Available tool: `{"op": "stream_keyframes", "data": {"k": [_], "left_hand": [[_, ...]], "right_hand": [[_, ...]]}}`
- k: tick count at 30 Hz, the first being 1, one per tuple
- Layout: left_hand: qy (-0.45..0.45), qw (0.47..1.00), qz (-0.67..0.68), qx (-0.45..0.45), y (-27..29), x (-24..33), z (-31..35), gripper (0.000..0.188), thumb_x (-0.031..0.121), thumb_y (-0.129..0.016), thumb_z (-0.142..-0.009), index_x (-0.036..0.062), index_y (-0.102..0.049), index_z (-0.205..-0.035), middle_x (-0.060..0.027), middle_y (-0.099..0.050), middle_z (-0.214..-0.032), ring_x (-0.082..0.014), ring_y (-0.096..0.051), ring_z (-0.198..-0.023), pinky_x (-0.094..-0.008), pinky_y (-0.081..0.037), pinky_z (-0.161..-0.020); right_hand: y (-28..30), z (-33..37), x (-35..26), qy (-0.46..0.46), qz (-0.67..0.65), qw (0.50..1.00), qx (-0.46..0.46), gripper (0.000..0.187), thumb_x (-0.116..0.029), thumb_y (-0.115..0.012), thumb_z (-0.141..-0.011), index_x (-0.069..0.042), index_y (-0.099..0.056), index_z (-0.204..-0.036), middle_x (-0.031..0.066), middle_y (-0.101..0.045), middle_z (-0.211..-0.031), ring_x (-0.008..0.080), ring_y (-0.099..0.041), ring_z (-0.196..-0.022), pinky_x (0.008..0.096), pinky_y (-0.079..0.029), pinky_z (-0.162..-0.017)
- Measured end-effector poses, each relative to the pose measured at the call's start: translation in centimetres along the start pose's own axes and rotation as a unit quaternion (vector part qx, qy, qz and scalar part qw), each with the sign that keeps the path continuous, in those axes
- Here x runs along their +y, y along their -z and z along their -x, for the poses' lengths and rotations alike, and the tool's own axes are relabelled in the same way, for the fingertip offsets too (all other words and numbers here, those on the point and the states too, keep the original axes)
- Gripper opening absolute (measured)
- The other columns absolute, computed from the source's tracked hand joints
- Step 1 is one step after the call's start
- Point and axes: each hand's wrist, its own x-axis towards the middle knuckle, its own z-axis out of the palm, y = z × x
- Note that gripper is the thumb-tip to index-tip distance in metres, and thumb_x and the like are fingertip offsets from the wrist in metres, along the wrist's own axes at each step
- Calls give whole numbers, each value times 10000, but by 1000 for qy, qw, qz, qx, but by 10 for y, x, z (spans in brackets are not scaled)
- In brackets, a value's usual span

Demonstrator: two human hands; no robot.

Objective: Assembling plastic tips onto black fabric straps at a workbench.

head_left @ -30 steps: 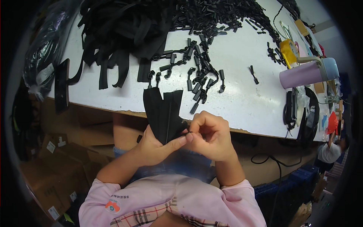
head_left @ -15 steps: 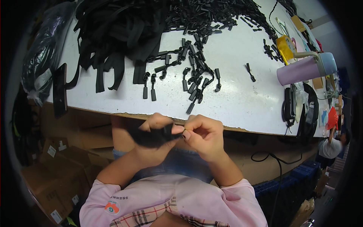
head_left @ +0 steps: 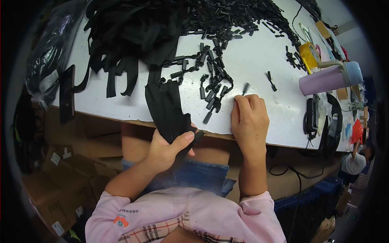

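My left hand (head_left: 168, 148) grips a black zipper strip (head_left: 165, 107) near the table's front edge, thumb pressed on top. One end of the strip lies over the tabletop, and the other sticks out past my fingers. My right hand (head_left: 251, 117) is over the table to the right, fingertips pinched at a black zipper slider (head_left: 246, 88), which looks blurred. Between the hands lie several loose zipper sliders (head_left: 210, 89) with rectangular pulls. A single slider (head_left: 271, 81) lies apart, farther right.
A heap of black strips (head_left: 133, 36) covers the table's far left, beside a phone (head_left: 67, 95) and a plastic bag (head_left: 50, 60). More sliders (head_left: 227, 18) are piled at the back. A purple bottle (head_left: 324, 80) and yellow tape dispenser (head_left: 310, 54) stand right. Cardboard boxes (head_left: 56, 190) sit below left.
My right hand has left the strip and moved right and forward to a slider, which has shifted. My left hand still holds the strip, now stretched onto the table over two sliders.
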Motion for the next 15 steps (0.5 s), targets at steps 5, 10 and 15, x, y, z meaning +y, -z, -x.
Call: {"op": "stream_keyframes", "data": {"k": [5,10,15], "left_hand": [[17,998,-53,6,-2,0,1,204,122,-568,-781,-1,-530,-940,-39,-536,-822,-86,-516,-696,-234,-471,-605],[-122,978,-159,54,-9,-5,2,143,86,-594,-761,-9,-573,-866,-15,-575,-794,-51,-508,-708,-190,-416,-629],[-149,980,-128,30,-4,-11,-1,130,60,-593,-753,-3,-572,-865,-16,-577,-775,-54,-511,-693,-192,-418,-621]], "right_hand": [[2,5,-3,-94,-178,979,9,182,50,-569,-659,-8,-550,-830,66,-525,-700,163,-505,-579,242,-431,-516],[10,21,-40,-249,-671,696,-62,133,34,-594,-706,21,-557,-833,57,-575,-778,82,-550,-700,182,-445,-602],[4,25,-47,-105,-578,810,-5,123,46,-608,-670,14,-572,-783,86,-578,-749,121,-549,-642,211,-437,-570]]}}
